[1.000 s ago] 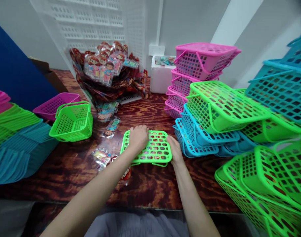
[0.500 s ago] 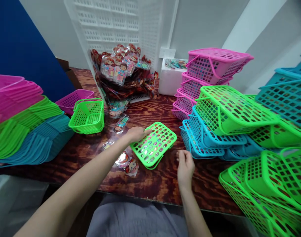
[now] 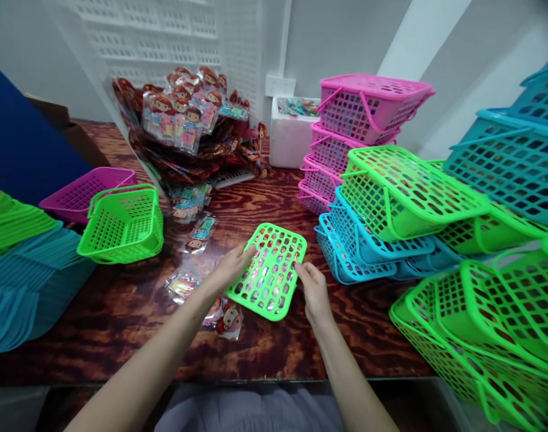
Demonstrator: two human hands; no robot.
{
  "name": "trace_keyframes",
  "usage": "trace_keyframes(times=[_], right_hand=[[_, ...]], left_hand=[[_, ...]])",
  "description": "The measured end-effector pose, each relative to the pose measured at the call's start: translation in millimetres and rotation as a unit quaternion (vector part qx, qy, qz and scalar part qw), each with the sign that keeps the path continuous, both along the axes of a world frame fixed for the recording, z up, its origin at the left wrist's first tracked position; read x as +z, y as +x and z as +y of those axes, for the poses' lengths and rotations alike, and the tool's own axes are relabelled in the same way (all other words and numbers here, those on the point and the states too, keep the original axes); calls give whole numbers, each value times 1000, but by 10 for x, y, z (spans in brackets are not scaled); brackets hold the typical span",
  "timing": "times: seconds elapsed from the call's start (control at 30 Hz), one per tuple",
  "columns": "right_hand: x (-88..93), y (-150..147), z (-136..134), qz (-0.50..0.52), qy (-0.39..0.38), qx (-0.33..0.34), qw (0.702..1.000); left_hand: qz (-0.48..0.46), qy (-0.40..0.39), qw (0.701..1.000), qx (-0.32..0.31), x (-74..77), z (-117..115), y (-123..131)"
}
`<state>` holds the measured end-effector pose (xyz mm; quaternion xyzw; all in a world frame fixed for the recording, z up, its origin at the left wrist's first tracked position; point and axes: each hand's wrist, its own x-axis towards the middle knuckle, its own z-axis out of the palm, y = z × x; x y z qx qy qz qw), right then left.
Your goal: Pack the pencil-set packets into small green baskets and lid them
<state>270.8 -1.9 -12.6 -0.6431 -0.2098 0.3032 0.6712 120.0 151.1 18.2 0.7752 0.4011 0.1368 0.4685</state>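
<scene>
A lidded green plastic basket (image 3: 268, 271) with small colourful packets inside is tilted up off the wooden table (image 3: 274, 342) in front of me. My left hand (image 3: 231, 268) grips its left edge with the fingers pressed on the lid. My right hand (image 3: 313, 288) holds its right edge, thumb on top. Loose doll packets (image 3: 228, 317) lie on the table just under and left of the basket.
Stacks of lidded pink (image 3: 368, 108), green (image 3: 404, 192) and blue baskets (image 3: 368, 252) fill the right side. An open green basket (image 3: 123, 223) and a purple one (image 3: 82, 192) stand at left beside stacked lids (image 3: 21, 264). A heap of doll packets (image 3: 188, 126) and a white box (image 3: 292, 132) sit behind.
My right hand has come back onto the basket's right edge. The basket has turned and tipped up from lying flat under both hands.
</scene>
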Motion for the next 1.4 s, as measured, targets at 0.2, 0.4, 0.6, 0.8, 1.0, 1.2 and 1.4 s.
trace_keyframes(times=[0.2, 0.4, 0.6, 0.8, 1.0, 1.2, 1.4], right_hand=[[12, 39, 58, -6, -9, -21, 1000], [6, 329, 402, -106, -7, -84, 991], [-103, 427, 558, -94, 4, -50, 994], [-28, 452, 620, -81, 9, -24, 996], [48, 10, 43, -64, 13, -80, 995], [-8, -414, -425, -60, -11, -45, 997], [-71, -173, -312, -112, 2, -16, 994]], left_hand=[[-100, -38, 994, 32, -5, -75, -28], [-134, -56, 989, 18, 42, -91, -30], [-139, -66, 987, 43, 15, -175, -41], [-140, -64, 978, 141, -140, -319, 2], [-161, -88, 962, 202, -289, -322, 28], [-197, -105, 951, 214, -289, -508, 76], [-204, -84, 947, 232, -307, -708, 55]])
